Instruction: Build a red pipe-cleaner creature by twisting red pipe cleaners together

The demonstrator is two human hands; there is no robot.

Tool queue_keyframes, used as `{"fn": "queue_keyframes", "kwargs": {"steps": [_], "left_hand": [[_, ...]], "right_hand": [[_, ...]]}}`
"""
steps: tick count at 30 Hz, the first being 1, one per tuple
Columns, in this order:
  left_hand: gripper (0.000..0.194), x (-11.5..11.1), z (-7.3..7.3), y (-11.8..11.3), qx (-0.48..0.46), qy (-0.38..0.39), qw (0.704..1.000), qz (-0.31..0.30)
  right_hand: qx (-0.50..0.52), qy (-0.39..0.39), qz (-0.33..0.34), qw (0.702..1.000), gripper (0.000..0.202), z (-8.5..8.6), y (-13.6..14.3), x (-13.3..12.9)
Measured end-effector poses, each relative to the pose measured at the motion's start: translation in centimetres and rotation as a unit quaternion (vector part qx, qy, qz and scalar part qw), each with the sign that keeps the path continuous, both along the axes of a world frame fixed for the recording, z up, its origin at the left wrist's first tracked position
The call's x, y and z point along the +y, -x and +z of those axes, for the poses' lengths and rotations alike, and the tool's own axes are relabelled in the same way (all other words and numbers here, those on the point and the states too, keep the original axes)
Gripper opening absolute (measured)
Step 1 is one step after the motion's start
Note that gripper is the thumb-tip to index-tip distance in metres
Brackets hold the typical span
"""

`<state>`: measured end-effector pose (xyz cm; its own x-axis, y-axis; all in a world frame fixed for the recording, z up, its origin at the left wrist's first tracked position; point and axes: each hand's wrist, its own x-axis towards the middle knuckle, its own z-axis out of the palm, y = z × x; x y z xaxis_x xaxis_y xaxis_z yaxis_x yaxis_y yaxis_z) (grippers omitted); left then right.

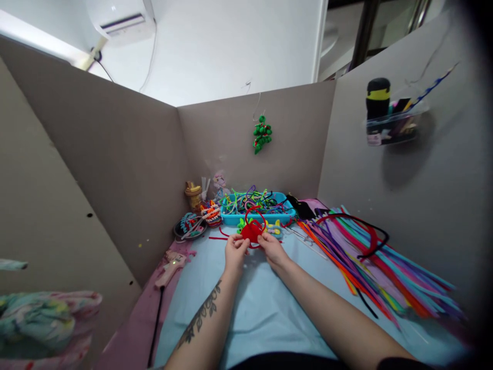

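Note:
Between my two hands is a red pipe-cleaner piece (252, 231), a dense red patch with a loop standing up above it. My left hand (235, 250) pinches its left edge, the fingers closed. On the other side, my right hand (270, 247) grips its right edge between thumb and fingers. Just behind the piece lie small green and yellow fuzzy shapes (274, 228), partly covered by it. A loose red pipe cleaner (217, 238) rests on the blue cloth to the left of my left hand.
A blue tray (231, 220) heaped with pipe-cleaner pieces stands at the back. Bundles of long coloured pipe cleaners (370, 262) spread along the right. At left are a dark bowl (189, 234) and a pink glue gun (169, 270) with a black cord. Grey panels enclose the table.

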<state>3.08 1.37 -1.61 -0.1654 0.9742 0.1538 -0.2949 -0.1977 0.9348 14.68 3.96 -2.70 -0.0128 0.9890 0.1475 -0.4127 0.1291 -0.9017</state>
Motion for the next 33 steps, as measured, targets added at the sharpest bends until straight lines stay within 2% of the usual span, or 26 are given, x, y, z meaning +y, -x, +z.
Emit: {"fn": "queue_keyframes", "kwargs": {"steps": [9, 14, 20, 24, 28, 33], "left_hand": [[0.041, 0.0, 0.2, 0.3, -0.046, 0.003, 0.999, -0.012], [0.040, 0.2, 0.2, 0.4, -0.063, 0.003, 0.998, -0.006], [0.041, 0.2, 0.3, 0.4, -0.078, 0.014, 0.997, -0.019], [0.041, 0.2, 0.5, 0.6, -0.083, 0.021, 0.996, -0.031], [0.043, 0.2, 0.6, 0.6, -0.079, 0.033, 0.994, -0.061], [0.046, 0.2, 0.5, 0.7, -0.041, 0.037, 0.996, -0.074]], "right_hand": [[-0.035, -0.049, -0.003, 0.998, 0.044, 0.5, -0.2, -0.3], [0.000, 0.015, -0.001, 1.000, 0.036, 0.5, 0.0, -0.6], [0.102, 0.084, -0.003, 0.991, 0.025, 1.0, -0.3, -0.6], [0.135, 0.058, -0.005, 0.989, 0.026, 1.3, -0.8, -0.2], [0.113, 0.017, 0.000, 0.993, 0.027, 1.3, -1.1, 0.3], [0.081, -0.005, -0.031, 0.996, 0.028, 1.4, -1.5, 0.4]]}}
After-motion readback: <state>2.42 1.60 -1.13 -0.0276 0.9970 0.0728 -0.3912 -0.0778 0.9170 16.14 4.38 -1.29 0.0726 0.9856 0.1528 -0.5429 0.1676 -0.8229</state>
